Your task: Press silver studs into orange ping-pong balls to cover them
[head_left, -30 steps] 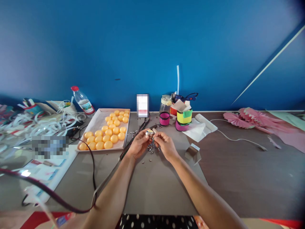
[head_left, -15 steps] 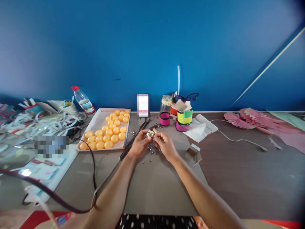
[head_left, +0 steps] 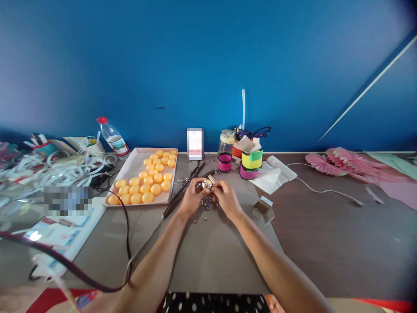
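My left hand [head_left: 192, 198] is closed around a small shiny rounded piece [head_left: 206, 184], silvery with a yellowish part. My right hand [head_left: 226, 199] meets it from the other side, its thumb and fingers pinched at the piece's edge. A short pale strip [head_left: 212, 178] sticks up by the right fingertips; whether it belongs to the piece I cannot tell. Beneath both hands lies a scatter of small shiny metal bits [head_left: 206, 203], partly hidden by my fingers. Left of my left hand, a pink-white tray [head_left: 134, 163] bears rows of orange-yellow balls [head_left: 147, 198].
A phone [head_left: 195, 144] stands against the blue wall. Behind the right hand are a lidded jar [head_left: 226, 145] and a yellow-and-pink holder [head_left: 251, 161]. Dark cables [head_left: 127, 226] cross the left side near my forearm. Pink paper fans [head_left: 345, 161] lie far right.
Both hands stay over the metal bits. The fingers have shifted slightly and the shiny piece has turned a little, showing more of its silvery face.
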A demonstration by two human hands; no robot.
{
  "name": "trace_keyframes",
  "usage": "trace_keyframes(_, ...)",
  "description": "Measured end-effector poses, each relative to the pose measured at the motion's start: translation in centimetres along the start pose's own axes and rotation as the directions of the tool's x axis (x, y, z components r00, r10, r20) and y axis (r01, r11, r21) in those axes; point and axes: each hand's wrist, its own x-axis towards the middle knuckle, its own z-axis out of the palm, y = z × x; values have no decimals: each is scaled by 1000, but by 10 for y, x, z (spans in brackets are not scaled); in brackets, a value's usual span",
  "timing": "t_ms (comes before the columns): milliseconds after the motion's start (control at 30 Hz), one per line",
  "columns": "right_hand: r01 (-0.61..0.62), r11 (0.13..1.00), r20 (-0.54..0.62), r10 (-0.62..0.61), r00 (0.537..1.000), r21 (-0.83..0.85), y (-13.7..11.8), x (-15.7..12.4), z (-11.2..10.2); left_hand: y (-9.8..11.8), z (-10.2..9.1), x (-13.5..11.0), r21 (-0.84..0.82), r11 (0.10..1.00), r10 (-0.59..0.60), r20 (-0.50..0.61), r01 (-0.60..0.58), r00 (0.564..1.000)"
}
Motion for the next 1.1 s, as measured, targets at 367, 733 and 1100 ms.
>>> trace_keyframes(367, 315, 755, 246, -208, 947, -575, -12, -3, -17, 14, -14, 7, -429, 897, -151, -61, 110, 987)
trace_keyframes(733, 448, 190, 460, 20, 888, -873, -3, -7, -8, 20, -18, 10, -569, 808, -202, -24, 153, 979)
trace_keyframes(1100, 413, 222, 403, -91, 911, -883, 0, -5, -6, 19, -15, 5, -461, 878, -120, 44, 127, 992)
